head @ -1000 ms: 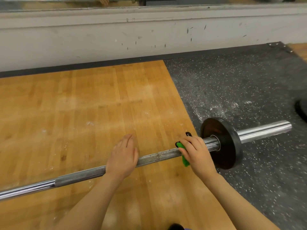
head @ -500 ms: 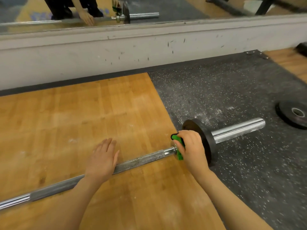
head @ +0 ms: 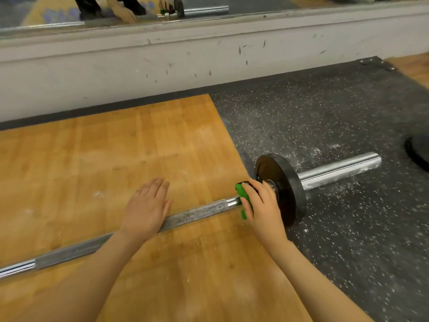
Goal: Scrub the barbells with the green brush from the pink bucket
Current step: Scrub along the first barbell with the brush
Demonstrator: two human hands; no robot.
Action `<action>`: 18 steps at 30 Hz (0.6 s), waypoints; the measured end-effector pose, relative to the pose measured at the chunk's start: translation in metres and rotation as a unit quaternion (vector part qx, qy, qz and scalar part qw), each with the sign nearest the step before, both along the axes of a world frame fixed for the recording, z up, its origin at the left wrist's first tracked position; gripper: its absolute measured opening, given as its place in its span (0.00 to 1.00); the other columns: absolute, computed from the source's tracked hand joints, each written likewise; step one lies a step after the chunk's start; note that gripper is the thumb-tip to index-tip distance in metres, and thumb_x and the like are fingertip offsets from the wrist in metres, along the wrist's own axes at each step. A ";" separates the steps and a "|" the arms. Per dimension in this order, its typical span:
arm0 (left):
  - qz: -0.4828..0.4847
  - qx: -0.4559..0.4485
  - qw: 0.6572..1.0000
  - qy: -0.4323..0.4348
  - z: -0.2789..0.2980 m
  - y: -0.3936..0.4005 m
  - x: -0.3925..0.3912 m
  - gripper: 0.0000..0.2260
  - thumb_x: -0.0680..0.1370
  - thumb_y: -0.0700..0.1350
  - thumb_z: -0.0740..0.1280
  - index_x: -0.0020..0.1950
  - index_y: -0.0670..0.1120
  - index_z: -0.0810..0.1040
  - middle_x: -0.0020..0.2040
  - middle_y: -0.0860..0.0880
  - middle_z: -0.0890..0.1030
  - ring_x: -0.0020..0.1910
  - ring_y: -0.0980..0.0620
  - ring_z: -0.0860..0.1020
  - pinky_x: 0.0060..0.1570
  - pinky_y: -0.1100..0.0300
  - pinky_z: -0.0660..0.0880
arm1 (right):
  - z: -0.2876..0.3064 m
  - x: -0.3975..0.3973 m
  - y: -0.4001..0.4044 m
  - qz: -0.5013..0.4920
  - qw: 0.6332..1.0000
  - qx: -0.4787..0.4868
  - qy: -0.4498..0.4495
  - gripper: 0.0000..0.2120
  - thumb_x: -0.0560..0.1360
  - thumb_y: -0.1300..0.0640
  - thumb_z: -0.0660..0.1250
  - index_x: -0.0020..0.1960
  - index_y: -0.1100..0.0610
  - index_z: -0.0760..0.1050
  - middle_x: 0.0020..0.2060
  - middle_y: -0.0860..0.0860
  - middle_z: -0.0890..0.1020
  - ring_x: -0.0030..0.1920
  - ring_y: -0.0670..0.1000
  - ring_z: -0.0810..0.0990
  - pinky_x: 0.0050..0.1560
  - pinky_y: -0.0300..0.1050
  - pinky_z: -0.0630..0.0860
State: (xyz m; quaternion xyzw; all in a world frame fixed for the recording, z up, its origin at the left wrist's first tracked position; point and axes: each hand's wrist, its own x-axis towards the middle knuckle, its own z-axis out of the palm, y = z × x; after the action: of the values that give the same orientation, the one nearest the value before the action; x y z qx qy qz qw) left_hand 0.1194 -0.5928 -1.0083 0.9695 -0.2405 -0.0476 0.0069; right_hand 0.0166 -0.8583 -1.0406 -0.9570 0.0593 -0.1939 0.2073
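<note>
You're gripping the green brush (head: 242,198) in your right hand (head: 262,205) on the barbell (head: 199,211), hard against the plate (head: 286,187); your left hand (head: 145,209) is pressing flat, fingers straight, with bare shaft between.

Barbell (head: 195,213) on floor (head: 116,147) (wood, rubber)

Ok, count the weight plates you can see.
2. One plate sits on the barbell beside the right hand; another plate lies on the rubber mat, cut by the frame's right edge.
</note>
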 end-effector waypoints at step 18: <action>0.014 -0.076 0.995 0.056 -0.013 -0.069 0.000 0.23 0.83 0.53 0.47 0.77 0.46 0.58 0.77 0.48 0.58 0.76 0.51 0.56 0.73 0.55 0.55 | -0.004 0.012 0.001 0.013 0.999 -0.011 -0.030 0.16 0.80 0.57 0.61 0.65 0.61 0.75 0.63 0.56 0.76 0.65 0.58 0.70 0.72 0.44 0.60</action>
State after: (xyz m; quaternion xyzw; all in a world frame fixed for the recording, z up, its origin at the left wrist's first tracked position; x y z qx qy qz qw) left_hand 0.1189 -0.6613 -1.0209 0.9652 -0.2291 -0.0834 0.0949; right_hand 0.0286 -0.8573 -1.0445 -0.9537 0.0388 -0.2208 0.2005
